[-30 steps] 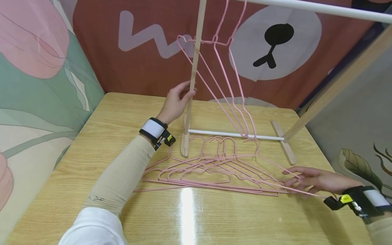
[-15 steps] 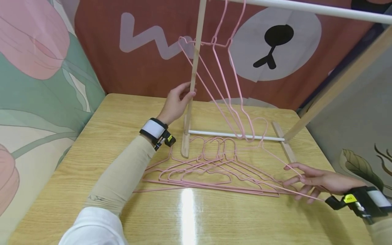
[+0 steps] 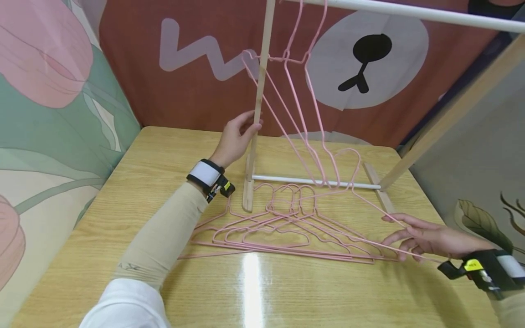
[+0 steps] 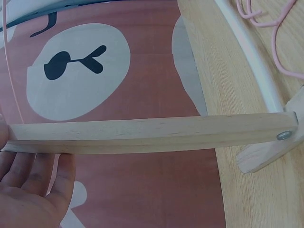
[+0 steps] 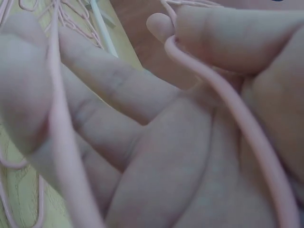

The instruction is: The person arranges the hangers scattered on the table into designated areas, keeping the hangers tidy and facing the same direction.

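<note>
My left hand (image 3: 235, 139) grips a wooden post (image 3: 262, 77) of a small clothes rack, with fingers behind it and the thumb in front. The left wrist view shows the fingers (image 4: 64, 180) against that post. At the right, my right hand (image 3: 426, 237) holds a pink clothes hanger (image 3: 375, 205) by its end, its hook pointing up and away. Close up in the right wrist view, the thumb and fingers are around the hanger's tubing (image 5: 240, 114). Two pink hangers (image 3: 315, 96) hang from the rack's upper white rail (image 3: 410, 10).
Several more pink hangers (image 3: 303, 251) lie overlapping on the wooden table (image 3: 205, 291), in front of the rack. A lower white rod (image 3: 303, 180) joins the rack's feet. The right wooden post (image 3: 451, 123) slants up behind my right hand. Printed cloth (image 3: 197, 95) covers the wall behind.
The hanger in my right hand has risen off the pile, its hook swinging up and slightly right. The hanging hangers sway slightly. My left hand stays on the post.
</note>
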The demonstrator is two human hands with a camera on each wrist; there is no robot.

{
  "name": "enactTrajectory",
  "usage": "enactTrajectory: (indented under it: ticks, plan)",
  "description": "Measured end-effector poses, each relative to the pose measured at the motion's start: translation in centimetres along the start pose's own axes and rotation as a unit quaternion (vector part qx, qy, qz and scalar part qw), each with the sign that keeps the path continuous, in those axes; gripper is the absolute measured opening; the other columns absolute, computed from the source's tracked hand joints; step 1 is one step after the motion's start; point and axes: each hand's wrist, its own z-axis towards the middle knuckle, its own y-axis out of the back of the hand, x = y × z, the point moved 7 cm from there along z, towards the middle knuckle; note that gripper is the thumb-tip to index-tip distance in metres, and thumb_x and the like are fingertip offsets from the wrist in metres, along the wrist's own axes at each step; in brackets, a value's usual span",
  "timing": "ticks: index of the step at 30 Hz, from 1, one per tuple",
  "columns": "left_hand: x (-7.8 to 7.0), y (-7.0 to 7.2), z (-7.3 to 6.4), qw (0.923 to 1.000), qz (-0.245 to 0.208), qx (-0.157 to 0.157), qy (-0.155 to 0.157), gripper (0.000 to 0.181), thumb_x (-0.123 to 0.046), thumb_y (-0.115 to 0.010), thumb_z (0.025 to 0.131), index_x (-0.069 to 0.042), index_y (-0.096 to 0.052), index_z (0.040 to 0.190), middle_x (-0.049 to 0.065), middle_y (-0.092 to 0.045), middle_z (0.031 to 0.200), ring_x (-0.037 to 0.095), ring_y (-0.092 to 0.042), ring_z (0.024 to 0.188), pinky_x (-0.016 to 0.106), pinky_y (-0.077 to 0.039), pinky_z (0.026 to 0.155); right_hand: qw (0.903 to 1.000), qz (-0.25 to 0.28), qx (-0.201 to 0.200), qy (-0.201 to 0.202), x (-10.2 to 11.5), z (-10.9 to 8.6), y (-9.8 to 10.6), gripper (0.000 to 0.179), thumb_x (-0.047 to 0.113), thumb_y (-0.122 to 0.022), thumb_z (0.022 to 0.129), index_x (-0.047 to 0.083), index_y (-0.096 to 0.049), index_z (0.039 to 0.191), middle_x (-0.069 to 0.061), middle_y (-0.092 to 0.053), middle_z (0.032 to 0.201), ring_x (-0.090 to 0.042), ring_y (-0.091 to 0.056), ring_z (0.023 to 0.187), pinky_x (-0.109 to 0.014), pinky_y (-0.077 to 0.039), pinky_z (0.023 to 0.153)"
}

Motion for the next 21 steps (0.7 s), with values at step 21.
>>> enactTrajectory:
  ticks: [21]
  plan:
    - [0.0,0.0,-0.1,1.0000,0.004,0.001,-0.008,0.037,-0.014,-0.058,0.105,0.001,-0.058,0.139,0.017,-0.068,0.122,0.027,-0.065,0.111,0.037,-0.052,0.098,0.9979,-0.059,0.000,0.027,1.8,-0.3,-0.2,0.061,-0.009,-0.004,0.105,0.009,-0.001,0.164,-0.029,-0.039,0.155,-0.034,-0.059,0.120,-0.049,-0.041,0.067]
